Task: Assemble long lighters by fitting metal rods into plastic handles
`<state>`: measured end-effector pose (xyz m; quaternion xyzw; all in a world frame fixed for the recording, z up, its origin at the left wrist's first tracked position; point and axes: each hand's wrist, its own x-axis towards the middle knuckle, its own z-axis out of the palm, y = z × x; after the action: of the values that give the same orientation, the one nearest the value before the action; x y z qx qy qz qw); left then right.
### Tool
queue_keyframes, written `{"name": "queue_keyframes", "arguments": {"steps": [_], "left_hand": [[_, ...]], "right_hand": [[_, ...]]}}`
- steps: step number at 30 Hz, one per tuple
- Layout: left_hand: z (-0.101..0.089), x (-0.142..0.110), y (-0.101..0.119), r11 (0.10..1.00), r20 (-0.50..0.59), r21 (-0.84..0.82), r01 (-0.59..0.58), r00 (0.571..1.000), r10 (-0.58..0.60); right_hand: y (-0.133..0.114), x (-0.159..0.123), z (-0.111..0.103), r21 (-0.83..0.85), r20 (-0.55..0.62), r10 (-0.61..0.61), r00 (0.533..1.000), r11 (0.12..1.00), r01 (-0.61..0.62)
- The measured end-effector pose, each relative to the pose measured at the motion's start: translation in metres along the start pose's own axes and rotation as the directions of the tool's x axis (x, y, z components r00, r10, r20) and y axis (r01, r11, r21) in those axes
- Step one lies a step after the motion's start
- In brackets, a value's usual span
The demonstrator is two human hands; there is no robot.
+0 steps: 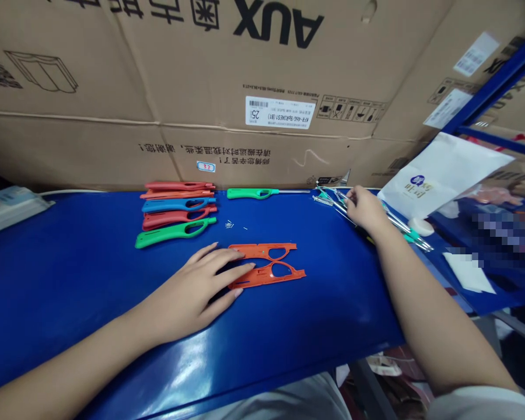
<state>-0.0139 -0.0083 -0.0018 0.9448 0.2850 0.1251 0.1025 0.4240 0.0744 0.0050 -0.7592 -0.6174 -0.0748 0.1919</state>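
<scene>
My left hand point(214, 274) lies flat with fingers spread, its fingertips resting on the left ends of two orange lighter handle halves, an upper half point(262, 251) and a lower half point(269, 274). Both halves lie with their inner side up on the blue table. At the back right, my right hand point(365, 211) reaches into a pile of thin metal lighter tubes point(400, 223) with green parts. Its fingers are curled together; what they pinch is hidden. Between the hands, near the back, lies a green lighter point(251, 193) with a long metal tube.
Several coloured lighter handles point(175, 204) are lined up at the back left. Tiny metal pins point(229, 224) lie beside them. A cardboard box wall point(192, 70) stands behind the blue table point(91, 274). On the right are a white printed bag point(441, 169) and a blue metal frame point(494, 87).
</scene>
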Motion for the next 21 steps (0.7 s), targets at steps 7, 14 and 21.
{"name": "queue_keyframes", "arguments": {"steps": [7, 14, 21], "left_hand": [[-0.008, 0.0, 0.003, 0.999, -0.009, 0.031, -0.014, 1.0, 0.014], [-0.011, 0.0, 0.003, 0.999, -0.021, 0.031, -0.009, 1.0, 0.01], [-0.009, 0.002, 0.002, 1.0, -0.028, 0.012, -0.007, 1.0, 0.007]], "right_hand": [[-0.037, -0.015, -0.025, 0.146, -0.06, -0.154, 0.986, 0.976, 0.162], [-0.057, -0.027, -0.031, 0.151, -0.068, -0.148, 0.987, 0.976, 0.157], [-0.037, -0.022, -0.021, 0.031, 0.098, -0.005, 0.995, 1.0, 0.002]]}}
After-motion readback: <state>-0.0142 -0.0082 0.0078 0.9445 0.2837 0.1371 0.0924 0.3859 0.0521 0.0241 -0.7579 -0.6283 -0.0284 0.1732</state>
